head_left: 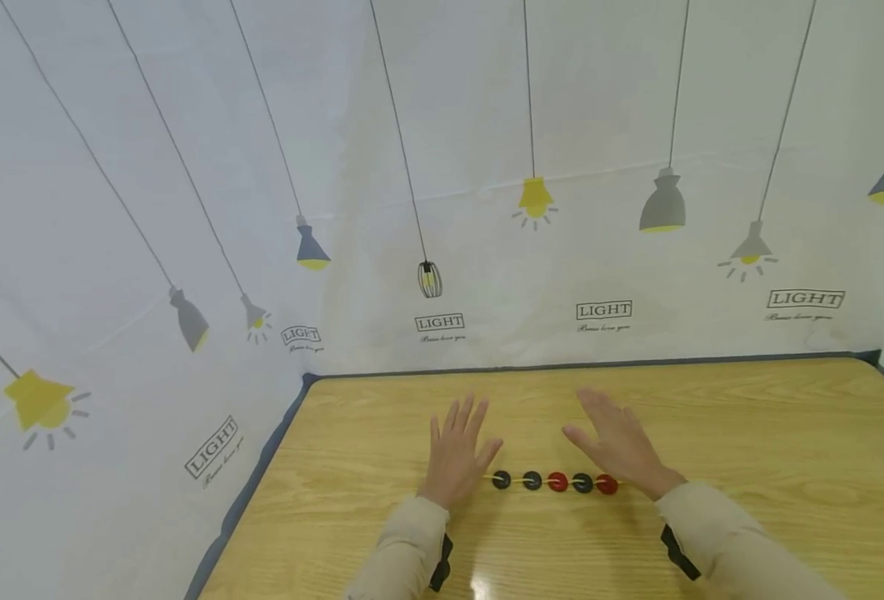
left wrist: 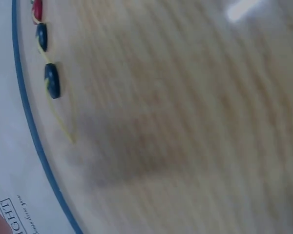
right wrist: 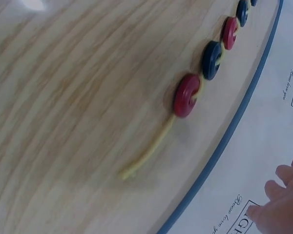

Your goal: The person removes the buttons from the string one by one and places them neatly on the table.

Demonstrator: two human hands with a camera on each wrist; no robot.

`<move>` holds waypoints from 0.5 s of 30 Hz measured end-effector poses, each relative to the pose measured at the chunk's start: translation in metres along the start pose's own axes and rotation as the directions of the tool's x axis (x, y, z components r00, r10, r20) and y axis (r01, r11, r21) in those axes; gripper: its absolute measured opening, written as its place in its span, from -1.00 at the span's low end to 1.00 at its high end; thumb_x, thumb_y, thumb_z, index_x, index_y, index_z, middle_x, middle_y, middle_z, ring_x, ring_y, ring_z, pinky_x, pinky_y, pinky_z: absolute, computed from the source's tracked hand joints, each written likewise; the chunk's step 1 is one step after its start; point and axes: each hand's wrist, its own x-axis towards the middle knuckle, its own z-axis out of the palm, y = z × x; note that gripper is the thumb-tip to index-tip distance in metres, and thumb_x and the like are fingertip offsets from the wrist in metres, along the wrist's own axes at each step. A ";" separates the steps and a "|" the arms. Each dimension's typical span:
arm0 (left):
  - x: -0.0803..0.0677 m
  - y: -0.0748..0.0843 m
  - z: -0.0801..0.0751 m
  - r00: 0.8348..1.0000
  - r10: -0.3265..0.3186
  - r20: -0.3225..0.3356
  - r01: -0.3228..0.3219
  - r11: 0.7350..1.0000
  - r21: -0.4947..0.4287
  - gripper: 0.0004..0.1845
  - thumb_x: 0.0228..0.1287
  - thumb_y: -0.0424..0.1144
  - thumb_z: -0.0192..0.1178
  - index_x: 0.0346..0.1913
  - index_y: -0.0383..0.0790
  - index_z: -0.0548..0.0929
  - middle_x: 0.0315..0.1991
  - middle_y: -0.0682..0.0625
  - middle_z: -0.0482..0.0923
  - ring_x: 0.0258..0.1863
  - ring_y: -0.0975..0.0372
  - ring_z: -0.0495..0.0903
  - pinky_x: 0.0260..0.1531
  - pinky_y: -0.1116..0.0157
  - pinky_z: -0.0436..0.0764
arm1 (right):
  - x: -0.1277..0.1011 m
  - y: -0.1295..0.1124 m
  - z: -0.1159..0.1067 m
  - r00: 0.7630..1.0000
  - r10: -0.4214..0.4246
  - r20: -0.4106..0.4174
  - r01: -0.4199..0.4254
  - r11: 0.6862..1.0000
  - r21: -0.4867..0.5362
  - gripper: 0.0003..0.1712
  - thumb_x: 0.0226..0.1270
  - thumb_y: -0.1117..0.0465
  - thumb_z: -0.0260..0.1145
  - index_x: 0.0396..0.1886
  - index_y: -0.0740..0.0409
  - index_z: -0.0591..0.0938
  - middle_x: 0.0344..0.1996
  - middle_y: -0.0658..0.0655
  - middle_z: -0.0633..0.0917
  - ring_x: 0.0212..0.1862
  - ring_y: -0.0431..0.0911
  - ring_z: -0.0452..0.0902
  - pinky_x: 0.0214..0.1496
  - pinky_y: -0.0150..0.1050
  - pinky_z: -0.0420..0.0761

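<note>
there is no container here; the beads (head_left: 554, 482) sit strung on a yellow cord (right wrist: 149, 152) that lies straight across the wooden surface (head_left: 749, 433), between your two hands. from your left to your right the row reads black, black, red, black, red, each ring just beside the next. in the right wrist view the red end bead (right wrist: 187, 95) stands on edge with the bare cord tailing off past it; in the left wrist view the black end bead (left wrist: 52, 81) shows blurred, with a thin length of cord running on beyond it.

your left hand (head_left: 456, 454) hovers palm down at the left end of the row, its fingers straight and lightly spread, pinching nothing. your right hand (head_left: 621, 446) is at the right end, palm down and turned a little inward, fingers straight and loosely together, also holding nothing. whether either hand touches the surface you cannot tell from these views. both forearms come in from the near edge in beige sleeves (head_left: 719, 533). a white cloth printed with hanging lamps (head_left: 531, 200) walls the far and left sides.
</note>
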 end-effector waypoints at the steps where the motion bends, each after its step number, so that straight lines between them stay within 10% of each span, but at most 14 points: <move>1: -0.002 -0.001 0.002 1.000 -0.001 0.001 0.001 1.000 -0.002 -0.37 0.25 0.06 -0.02 0.32 -0.13 0.16 0.30 -0.12 0.10 0.27 -0.02 0.06 0.11 -0.17 0.03 | 0.001 -0.001 0.002 1.000 -0.010 -0.001 0.010 1.000 0.015 -0.21 0.28 -0.11 0.04 0.28 0.38 0.14 0.24 0.36 0.19 0.26 0.24 0.01 0.18 0.22 -0.05; 15: -0.020 -0.011 0.018 0.990 -0.123 0.075 0.132 0.983 -0.124 -0.46 0.20 0.07 0.04 0.14 -0.20 0.42 -0.06 -0.08 0.43 -0.04 0.07 0.36 -0.04 0.06 0.32 | 0.010 -0.014 0.034 1.000 -0.002 -0.007 0.003 0.967 0.256 -0.41 0.23 0.17 0.18 0.18 0.40 0.29 0.12 0.39 0.35 0.15 0.24 0.23 0.10 0.13 0.24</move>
